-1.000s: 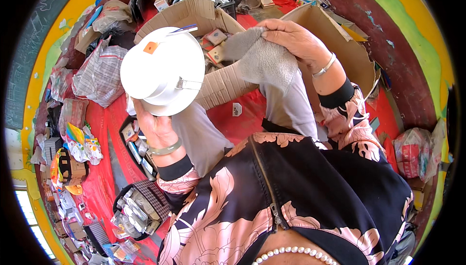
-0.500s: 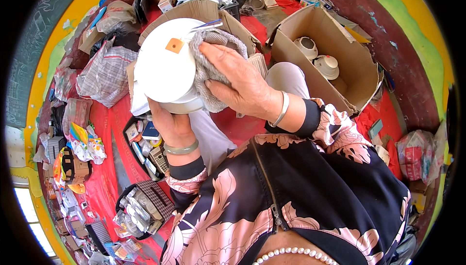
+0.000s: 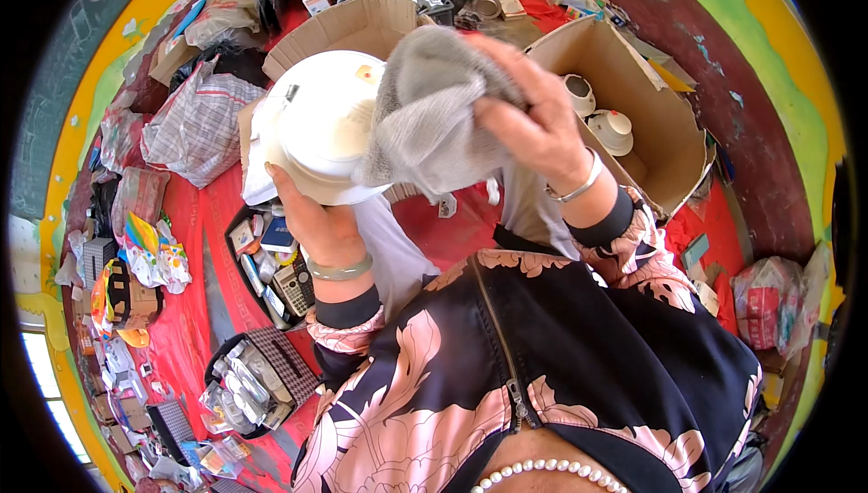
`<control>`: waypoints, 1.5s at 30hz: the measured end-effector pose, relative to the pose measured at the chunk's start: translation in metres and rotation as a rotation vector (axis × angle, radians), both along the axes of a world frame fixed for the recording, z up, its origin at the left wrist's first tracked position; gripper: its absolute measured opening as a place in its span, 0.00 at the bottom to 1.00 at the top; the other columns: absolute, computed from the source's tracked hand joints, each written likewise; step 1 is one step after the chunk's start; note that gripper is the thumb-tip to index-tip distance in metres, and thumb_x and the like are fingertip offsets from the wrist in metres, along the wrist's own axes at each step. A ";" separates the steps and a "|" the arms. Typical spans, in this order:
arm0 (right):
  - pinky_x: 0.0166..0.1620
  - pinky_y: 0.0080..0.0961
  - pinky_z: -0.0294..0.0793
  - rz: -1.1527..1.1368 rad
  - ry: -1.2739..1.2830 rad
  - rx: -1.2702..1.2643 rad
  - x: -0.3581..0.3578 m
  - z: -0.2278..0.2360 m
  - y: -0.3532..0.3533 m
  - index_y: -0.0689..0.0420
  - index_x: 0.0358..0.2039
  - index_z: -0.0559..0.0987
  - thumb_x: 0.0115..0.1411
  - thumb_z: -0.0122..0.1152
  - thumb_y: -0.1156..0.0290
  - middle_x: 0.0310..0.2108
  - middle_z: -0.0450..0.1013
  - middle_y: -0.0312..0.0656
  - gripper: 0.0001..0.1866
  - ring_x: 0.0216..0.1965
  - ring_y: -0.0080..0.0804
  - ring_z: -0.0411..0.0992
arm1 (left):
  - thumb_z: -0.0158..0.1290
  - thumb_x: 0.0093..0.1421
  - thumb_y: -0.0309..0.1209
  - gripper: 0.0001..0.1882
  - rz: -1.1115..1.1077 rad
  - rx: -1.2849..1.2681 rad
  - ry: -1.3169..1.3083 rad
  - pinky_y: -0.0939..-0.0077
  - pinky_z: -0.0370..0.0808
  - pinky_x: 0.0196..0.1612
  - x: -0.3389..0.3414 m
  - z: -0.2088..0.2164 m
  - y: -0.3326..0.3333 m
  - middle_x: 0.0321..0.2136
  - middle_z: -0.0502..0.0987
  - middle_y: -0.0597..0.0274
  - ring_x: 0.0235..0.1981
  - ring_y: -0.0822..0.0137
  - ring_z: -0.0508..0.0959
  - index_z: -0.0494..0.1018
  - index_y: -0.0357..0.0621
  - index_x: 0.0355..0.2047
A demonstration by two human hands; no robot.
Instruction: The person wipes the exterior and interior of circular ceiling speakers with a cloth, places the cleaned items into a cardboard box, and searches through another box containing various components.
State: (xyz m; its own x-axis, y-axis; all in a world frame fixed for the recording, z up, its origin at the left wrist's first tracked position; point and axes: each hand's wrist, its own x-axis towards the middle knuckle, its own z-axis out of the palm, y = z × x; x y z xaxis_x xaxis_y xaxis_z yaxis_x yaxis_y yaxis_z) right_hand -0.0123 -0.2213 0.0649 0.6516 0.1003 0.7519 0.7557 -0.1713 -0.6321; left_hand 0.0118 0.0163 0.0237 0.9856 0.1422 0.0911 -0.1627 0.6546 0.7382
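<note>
A white round downlight (image 3: 330, 113) with a wide rim is held up in front of me, its stepped back facing up with a small orange label near the top. My left hand (image 3: 316, 222) grips its lower rim, thumb on top and fingers hidden underneath. My right hand (image 3: 538, 113) is closed on a grey cloth (image 3: 438, 104), which bunches over the downlight's right edge. Whether the cloth touches the surface there I cannot tell. Two similar white downlights (image 3: 612, 133) lie in the open cardboard box (image 3: 665, 113) to the right.
Another open cardboard box (image 3: 348, 28) stands behind the held downlight. To my left are a checked bag (image 3: 199, 122), a dark case (image 3: 294, 290) with a calculator, and a basket (image 3: 280, 362) of clear bottles. Red sheeting (image 3: 185, 330) covers the floor; assorted goods line the wall.
My right hand has moved right with the cloth, which now spreads larger. The downlight has turned from its smooth flat face to its stepped back.
</note>
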 end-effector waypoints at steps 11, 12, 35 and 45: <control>0.58 0.46 0.57 -0.321 -0.225 -0.245 0.002 -0.013 0.038 0.53 0.52 0.71 0.47 0.65 0.60 0.57 0.61 0.53 0.30 0.60 0.55 0.57 | 0.36 0.67 0.48 0.30 0.108 0.296 -0.139 0.66 0.71 0.51 -0.027 0.006 -0.041 0.51 0.68 0.49 0.50 0.58 0.72 0.60 0.31 0.55; 0.54 0.41 0.65 -0.348 -0.191 -0.195 0.002 -0.010 0.039 0.56 0.50 0.71 0.48 0.65 0.64 0.54 0.65 0.54 0.27 0.58 0.54 0.61 | 0.37 0.67 0.47 0.28 0.131 0.349 -0.168 0.69 0.71 0.48 -0.026 0.002 -0.039 0.47 0.71 0.52 0.46 0.62 0.73 0.64 0.30 0.51; 0.44 0.34 0.64 -0.447 -0.161 -0.639 0.000 0.015 0.047 0.57 0.36 0.72 0.41 0.62 0.71 0.35 0.75 0.40 0.18 0.43 0.40 0.68 | 0.41 0.67 0.40 0.22 0.236 1.154 -0.294 0.80 0.71 0.37 -0.038 -0.007 -0.031 0.34 0.77 0.61 0.33 0.75 0.72 0.72 0.31 0.43; 0.41 0.34 0.68 0.213 0.041 -0.440 -0.006 0.019 0.036 0.62 0.36 0.76 0.41 0.58 0.75 0.33 0.74 0.45 0.18 0.38 0.42 0.71 | 0.41 0.67 0.39 0.21 0.161 0.639 -0.386 0.79 0.73 0.38 -0.020 -0.028 -0.024 0.37 0.77 0.59 0.35 0.72 0.76 0.72 0.29 0.39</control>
State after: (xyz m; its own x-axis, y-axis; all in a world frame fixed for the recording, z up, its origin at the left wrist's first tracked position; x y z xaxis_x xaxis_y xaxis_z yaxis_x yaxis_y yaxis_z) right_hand -0.0181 -0.1849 0.0836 0.6101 0.5372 0.5823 0.7791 -0.2733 -0.5642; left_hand -0.0081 -0.0073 -0.0039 0.8385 0.0853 0.5382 -0.5437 0.0653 0.8367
